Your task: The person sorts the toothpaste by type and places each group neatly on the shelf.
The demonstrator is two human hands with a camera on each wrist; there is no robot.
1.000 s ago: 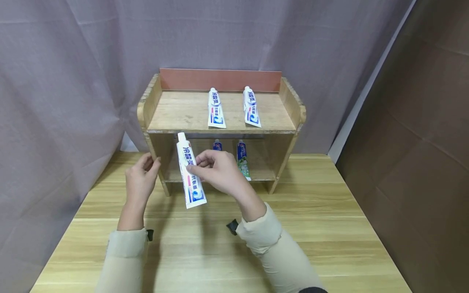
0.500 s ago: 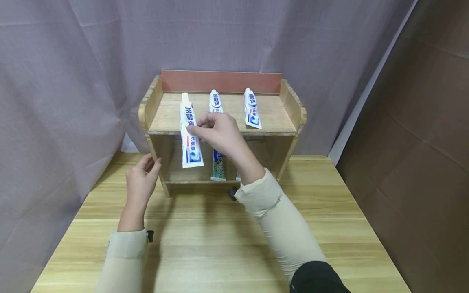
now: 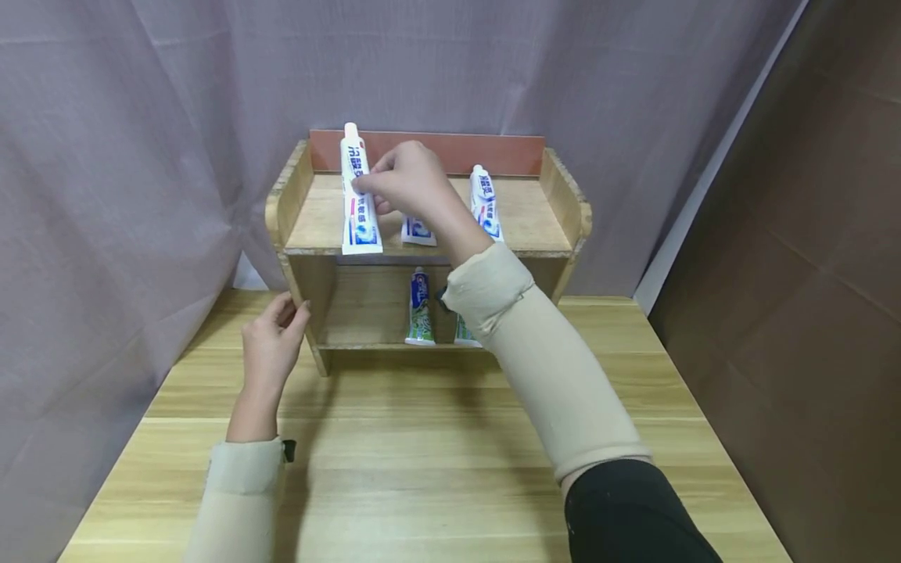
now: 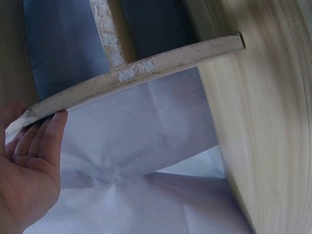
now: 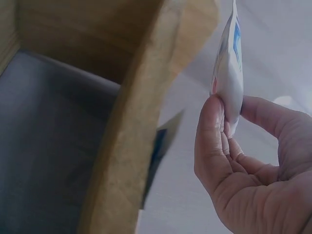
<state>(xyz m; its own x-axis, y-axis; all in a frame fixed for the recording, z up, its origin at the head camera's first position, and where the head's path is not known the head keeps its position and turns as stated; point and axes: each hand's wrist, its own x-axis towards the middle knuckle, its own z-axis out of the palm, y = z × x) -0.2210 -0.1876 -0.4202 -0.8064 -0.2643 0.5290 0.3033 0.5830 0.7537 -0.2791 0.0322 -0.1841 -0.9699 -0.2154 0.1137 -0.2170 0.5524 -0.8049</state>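
Observation:
My right hand (image 3: 415,181) pinches a white-and-blue toothpaste tube (image 3: 360,211) between thumb and fingers, cap pointing to the back. It is held over the left part of the top board of a small wooden shelf (image 3: 313,219). In the right wrist view the tube (image 5: 229,83) appears edge-on, above and apart from the board's front edge (image 5: 122,141). My left hand (image 3: 271,344) grips the edge of the shelf's left side panel; the left wrist view shows fingers (image 4: 48,139) and thumb on either side of that panel (image 4: 161,66).
Two similar white tubes lie on the top board, one (image 3: 419,231) partly behind my right hand, the other (image 3: 484,199) farther right. Two blue-and-green tubes lie below, one (image 3: 420,309) in full view, the other (image 3: 464,332) mostly covered by my sleeve. A grey curtain (image 3: 422,62) hangs behind.
My right hand has carried the white toothpaste tube up and away from me, from in front of the lower level to over the top board. The left hand has stayed put.

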